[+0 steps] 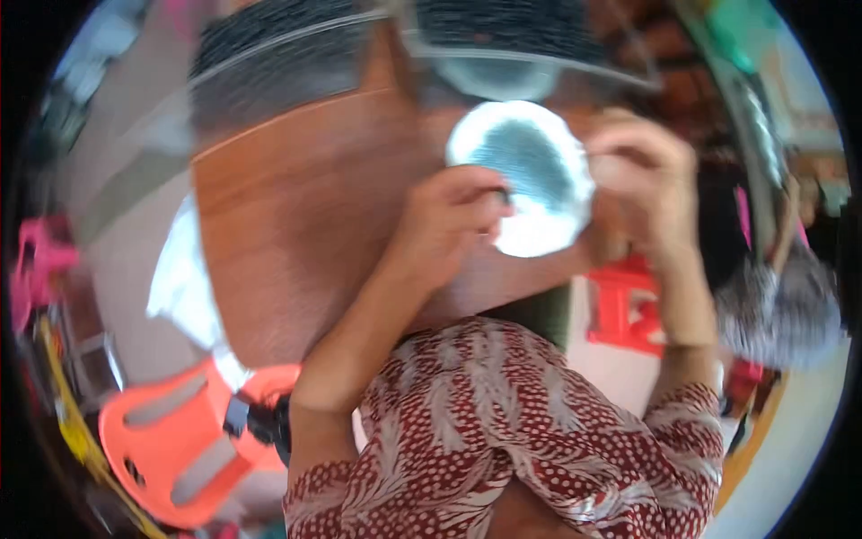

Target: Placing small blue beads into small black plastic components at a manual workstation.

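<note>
The brown counter (pixel 296 225) spreads beneath and to the left of the left grip (pixel 444 220), its top too blurred to show any marking; beyond both grips lie dark, streaky panels (pixel 278 45) with pale edges, their surfaces likewise too smeared to read; a person (pixel 781 305) in grey clothing is well to the right of the right grip (pixel 654 171); nearer the wearer than both grips is a patterned garment (pixel 485 404), red-brown with pale plume shapes and dots; a coral plastic chair (pixel 180 434) stands below and left of the left grip, a black object (pixel 260 422) overlapping it in view; a red stool (pixel 611 301) shows below the right grip; a pink stool (pixel 40 256) is far left of the left grip; white sheeting (pixel 184 274) sits left of it too, past the counter's edge; the round silvery dish (pixel 539 235) is between the grips, though resting or lifted cannot be told; the left grip hides part of its near-left rim, fingertips pinched on a small dark piece (pixel 502 194); the right grip curls beside the dish's right rim, too blurred to tell whether it holds anything.
</note>
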`<state>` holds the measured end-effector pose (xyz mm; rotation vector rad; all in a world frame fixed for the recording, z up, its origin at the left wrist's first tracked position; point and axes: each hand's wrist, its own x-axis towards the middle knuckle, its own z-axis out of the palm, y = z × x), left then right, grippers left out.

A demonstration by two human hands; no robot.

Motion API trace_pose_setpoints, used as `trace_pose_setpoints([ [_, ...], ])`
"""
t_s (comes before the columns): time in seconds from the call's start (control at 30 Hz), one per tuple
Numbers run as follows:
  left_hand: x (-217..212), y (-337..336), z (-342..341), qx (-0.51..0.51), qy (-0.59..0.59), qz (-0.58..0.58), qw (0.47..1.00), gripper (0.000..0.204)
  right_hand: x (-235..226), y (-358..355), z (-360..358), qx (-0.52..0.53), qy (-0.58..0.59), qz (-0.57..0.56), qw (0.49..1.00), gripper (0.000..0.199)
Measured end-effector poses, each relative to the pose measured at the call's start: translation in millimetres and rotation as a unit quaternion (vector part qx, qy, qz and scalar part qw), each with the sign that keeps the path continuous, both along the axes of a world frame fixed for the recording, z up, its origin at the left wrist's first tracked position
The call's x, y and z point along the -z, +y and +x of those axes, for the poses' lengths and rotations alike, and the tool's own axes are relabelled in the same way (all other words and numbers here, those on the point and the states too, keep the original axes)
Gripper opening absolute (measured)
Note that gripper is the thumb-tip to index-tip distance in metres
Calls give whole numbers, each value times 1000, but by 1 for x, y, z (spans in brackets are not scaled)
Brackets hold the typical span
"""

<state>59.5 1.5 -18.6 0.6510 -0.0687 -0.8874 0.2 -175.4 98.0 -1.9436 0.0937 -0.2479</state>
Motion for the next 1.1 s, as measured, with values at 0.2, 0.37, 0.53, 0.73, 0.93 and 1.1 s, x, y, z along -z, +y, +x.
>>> trace_pose_setpoints([
  [0.2,-18,-5,-21,58,-7,-73,996,18,29,11,-42,33,56,244,968,15],
  [0.37,-20,-9,-41,60,-2,-61,996,16,41,16,-61,37,-18,221,975,12],
  [0.53,-19,-13,-53,55,18,-69,996,17,40,24,-70,3,-48,274,960,12],
  [0.73,-17,-13,-60,63,19,-80,995,17,37,26,-81,17,-43,209,977,12],
  [0.93,-16,-13,-64,78,31,-95,992,18,41,21,-84,24,-50,108,993,10],
  [1.1,-17,-11,-65,77,39,-96,992,19,34,26,-84,26,-27,117,992,13],
])
